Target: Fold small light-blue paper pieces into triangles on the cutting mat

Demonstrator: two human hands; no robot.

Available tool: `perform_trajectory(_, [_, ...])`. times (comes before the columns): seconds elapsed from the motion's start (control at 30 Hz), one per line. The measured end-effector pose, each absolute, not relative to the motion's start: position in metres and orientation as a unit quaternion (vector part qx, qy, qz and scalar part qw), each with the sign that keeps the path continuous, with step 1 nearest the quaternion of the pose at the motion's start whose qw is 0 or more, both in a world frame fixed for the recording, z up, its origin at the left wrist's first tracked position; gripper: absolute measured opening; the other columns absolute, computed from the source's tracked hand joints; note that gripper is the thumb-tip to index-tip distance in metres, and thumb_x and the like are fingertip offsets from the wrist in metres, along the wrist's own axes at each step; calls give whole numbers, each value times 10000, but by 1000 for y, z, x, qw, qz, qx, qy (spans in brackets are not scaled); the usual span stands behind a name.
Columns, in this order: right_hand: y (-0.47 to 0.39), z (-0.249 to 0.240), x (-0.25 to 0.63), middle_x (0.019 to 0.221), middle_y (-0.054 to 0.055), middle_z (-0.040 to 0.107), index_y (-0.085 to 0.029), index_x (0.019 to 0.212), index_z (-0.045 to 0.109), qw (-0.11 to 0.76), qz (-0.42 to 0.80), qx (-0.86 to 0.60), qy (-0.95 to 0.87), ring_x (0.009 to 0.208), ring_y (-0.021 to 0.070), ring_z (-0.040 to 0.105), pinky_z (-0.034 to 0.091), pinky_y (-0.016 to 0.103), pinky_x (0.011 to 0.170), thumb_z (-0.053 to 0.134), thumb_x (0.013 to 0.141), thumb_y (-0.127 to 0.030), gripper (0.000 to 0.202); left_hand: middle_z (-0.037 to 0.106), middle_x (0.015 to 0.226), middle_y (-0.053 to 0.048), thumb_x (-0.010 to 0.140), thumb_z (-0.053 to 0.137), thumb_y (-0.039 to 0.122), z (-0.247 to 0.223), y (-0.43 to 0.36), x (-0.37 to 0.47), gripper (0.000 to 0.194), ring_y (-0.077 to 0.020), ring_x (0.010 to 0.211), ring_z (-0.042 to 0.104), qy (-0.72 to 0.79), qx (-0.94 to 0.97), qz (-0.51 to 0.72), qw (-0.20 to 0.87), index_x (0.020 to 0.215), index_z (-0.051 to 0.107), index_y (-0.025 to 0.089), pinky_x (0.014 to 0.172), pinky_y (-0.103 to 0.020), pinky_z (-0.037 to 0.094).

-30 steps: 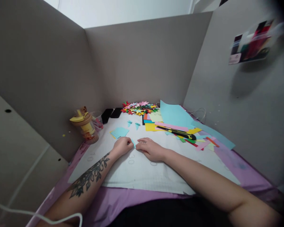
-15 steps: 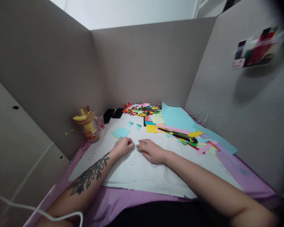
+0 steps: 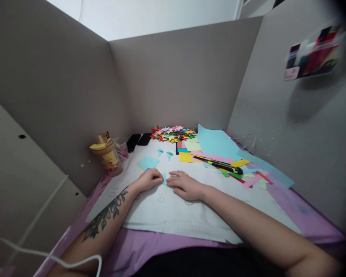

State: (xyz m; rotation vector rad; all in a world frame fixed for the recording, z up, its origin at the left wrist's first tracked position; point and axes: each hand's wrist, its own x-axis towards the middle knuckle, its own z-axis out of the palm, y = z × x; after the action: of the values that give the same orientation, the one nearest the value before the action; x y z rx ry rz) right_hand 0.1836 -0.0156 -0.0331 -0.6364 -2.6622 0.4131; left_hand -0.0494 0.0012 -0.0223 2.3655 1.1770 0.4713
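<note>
A small folded piece of light-blue paper (image 3: 164, 179) is on the white sheet between my hands. My left hand (image 3: 150, 180) is closed, thumb and forefinger pinched at the paper's left edge. My right hand (image 3: 185, 186) lies low with fingers stretched out and apart, its fingertips touching the paper's right side. Just beyond are two small folded blue paper pieces (image 3: 169, 155). Left of them, blue paper squares (image 3: 148, 163) lie fanned, with a yellow edge showing beneath.
At the back sits a heap of colourful paper stars (image 3: 173, 133). To the right lie a utility knife (image 3: 223, 165), paper strips (image 3: 212, 157) and large blue sheets (image 3: 216, 140). A lidded cup (image 3: 109, 158) and two black phones (image 3: 133, 142) stand left. Grey panels (image 3: 178, 77) enclose the table.
More of the small blue paper shows between my hands now. My right fingertips have shifted slightly, while my left hand keeps its pinch. The whole view has tilted a little.
</note>
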Motion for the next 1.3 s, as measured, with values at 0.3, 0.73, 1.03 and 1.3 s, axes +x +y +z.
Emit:
perform_trajectory(0.3, [-13, -33, 184, 1222, 40, 560, -248, 1106, 581, 169, 129, -218, -953, 1269, 271, 340, 262, 511, 1016, 491, 813, -192, 312, 634, 774, -29, 791, 480, 281, -24, -2, -40, 213, -146, 735, 541, 471, 860, 147, 126, 770, 663, 173, 721, -237, 390])
perform_trajectory(0.73, [-7, -40, 185, 1173, 32, 595, -226, 1110, 575, 198, 172, -219, -940, 1245, 233, 382, 318, 440, 1012, 521, 751, -126, 377, 633, 749, -29, 763, 480, 258, -25, -1, -38, 198, -147, 712, 546, 476, 859, 146, 116, 748, 657, 171, 691, -231, 381])
perform_trajectory(1.03, [-10, -34, 185, 1208, 20, 582, -241, 1046, 615, 182, 152, -214, -948, 1243, 242, 380, 301, 457, 1013, 505, 779, -138, 307, 636, 743, -35, 741, 485, 238, -28, -2, -35, 184, -154, 708, 551, 491, 851, 155, 106, 716, 655, 171, 680, -235, 386])
perform_trajectory(1.3, [-7, -37, 184, 1189, 52, 583, -232, 1187, 532, 185, 154, -213, -947, 1217, 237, 405, 314, 445, 995, 500, 752, -119, 450, 643, 751, -29, 726, 501, 252, -30, -2, -34, 176, -161, 732, 560, 497, 848, 156, 99, 717, 660, 178, 700, -235, 396])
